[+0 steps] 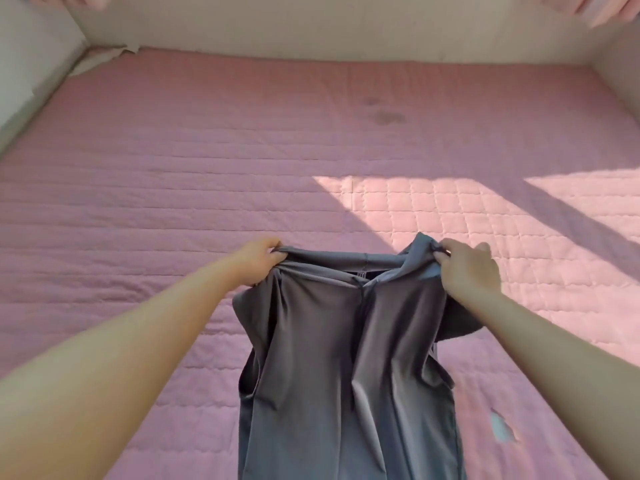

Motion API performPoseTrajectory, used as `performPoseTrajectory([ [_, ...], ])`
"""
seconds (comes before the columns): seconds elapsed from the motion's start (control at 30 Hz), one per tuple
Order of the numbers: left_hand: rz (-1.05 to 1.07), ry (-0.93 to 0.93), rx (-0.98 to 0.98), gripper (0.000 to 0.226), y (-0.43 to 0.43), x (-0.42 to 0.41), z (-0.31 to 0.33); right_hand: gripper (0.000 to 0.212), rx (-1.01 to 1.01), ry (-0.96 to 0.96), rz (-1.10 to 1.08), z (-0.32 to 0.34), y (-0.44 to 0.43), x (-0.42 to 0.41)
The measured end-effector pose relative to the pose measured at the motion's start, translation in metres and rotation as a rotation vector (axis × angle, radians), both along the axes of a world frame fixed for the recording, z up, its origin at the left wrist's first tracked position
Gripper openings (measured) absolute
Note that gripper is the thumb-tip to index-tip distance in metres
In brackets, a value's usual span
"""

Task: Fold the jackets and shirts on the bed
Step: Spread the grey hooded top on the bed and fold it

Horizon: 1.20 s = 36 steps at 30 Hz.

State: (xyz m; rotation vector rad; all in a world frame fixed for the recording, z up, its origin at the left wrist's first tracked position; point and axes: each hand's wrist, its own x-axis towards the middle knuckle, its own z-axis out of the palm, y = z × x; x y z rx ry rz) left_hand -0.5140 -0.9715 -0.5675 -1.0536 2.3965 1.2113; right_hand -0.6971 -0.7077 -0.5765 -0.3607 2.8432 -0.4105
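Grey jacket (346,358), collar far, hem near

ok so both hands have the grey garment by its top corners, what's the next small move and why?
Probably swing it forward and lay it flat on the pink quilt. The left hand and right hand each pinch a top corner of the grey garment, which hangs creased and unspread, with quilt stretching beyond it.
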Motion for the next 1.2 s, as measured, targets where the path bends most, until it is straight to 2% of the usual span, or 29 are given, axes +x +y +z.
performPoseTrajectory([
  [0.1, 0.041, -0.025, 0.020, 0.016, -0.012, -0.019, -0.018, 0.023, -0.044, -0.045, 0.039, -0.017, -0.016, -0.019],
  [0.23, 0.320, 0.045, 0.106, 0.025, -0.024, -0.044, -0.015, 0.021, -0.388, -0.189, -0.122, -0.010, -0.047, -0.038],
  [0.33, 0.438, 0.163, 0.184, 0.014, -0.035, -0.059, -0.006, 0.022, -0.462, -0.095, -0.090, -0.006, -0.068, -0.058],
  [0.4, 0.451, 0.261, 0.132, 0.013, -0.043, -0.067, -0.004, 0.026, -0.466, -0.022, -0.084, -0.008, -0.075, -0.071],
  [0.5, 0.364, 0.373, -0.096, 0.029, -0.040, -0.070, -0.012, 0.040, -0.374, 0.034, -0.002, -0.013, -0.075, -0.067],
  [0.6, 0.187, 0.332, -0.107, 0.045, -0.020, -0.053, -0.050, 0.061, -0.327, -0.103, 0.138, -0.039, -0.060, -0.044],
  [0.67, 0.047, 0.209, -0.152, 0.050, -0.004, -0.032, -0.083, 0.056, -0.227, -0.154, 0.243, -0.068, -0.042, -0.024],
  [0.77, -0.136, 0.071, -0.244, 0.046, 0.034, 0.010, -0.125, 0.050, -0.080, -0.267, 0.374, -0.107, -0.009, 0.018],
  [0.9, -0.334, 0.057, -0.262, 0.038, 0.106, 0.081, -0.165, 0.044, -0.030, -0.392, 0.508, -0.145, 0.048, 0.094],
  [1.0, -0.426, 0.034, -0.225, 0.040, 0.166, 0.136, -0.177, 0.044, -0.034, -0.437, 0.531, -0.163, 0.105, 0.159],
  [1.1, -0.471, 0.040, -0.175, 0.052, 0.219, 0.192, -0.184, 0.050, 0.055, -0.354, 0.582, -0.176, 0.165, 0.220],
  [1.2, -0.503, 0.041, -0.219, 0.062, 0.254, 0.239, -0.191, 0.060, 0.113, -0.247, 0.698, -0.179, 0.211, 0.266],
])
